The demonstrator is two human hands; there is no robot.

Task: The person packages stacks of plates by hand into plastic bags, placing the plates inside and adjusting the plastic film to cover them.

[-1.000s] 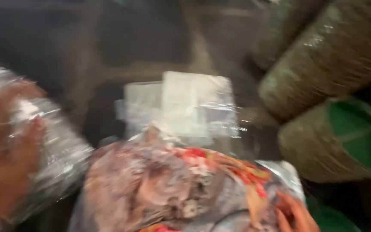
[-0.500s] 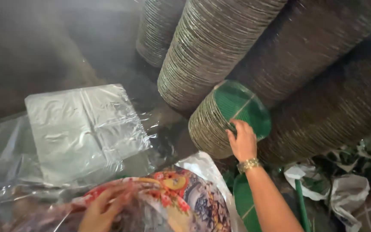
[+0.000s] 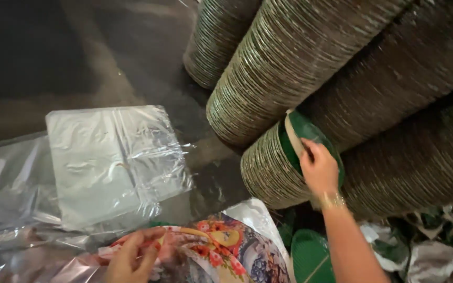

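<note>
My right hand (image 3: 319, 170) reaches up to a short stack of green leaf plates (image 3: 266, 167) lying on its side, fingers gripping the edge of the top green plate (image 3: 305, 132) and pulling it away from the stack. My left hand (image 3: 130, 258) rests low at the bottom edge on clear plastic over my flower-patterned cloth (image 3: 226, 251), fingers curled on the plastic. A pile of clear plastic bags (image 3: 111, 162) lies flat on the floor above my left hand.
Long stacks of leaf plates (image 3: 289, 63) lie side by side at the upper right. Another green plate (image 3: 310, 257) and crumpled paper scraps (image 3: 425, 257) lie on the floor at the lower right. Dark floor (image 3: 53, 52) fills the upper left.
The view swung from the lap and plastic bags to the plate stacks. My right hand went up to the green plate stack and now lifts the top plate's edge.
</note>
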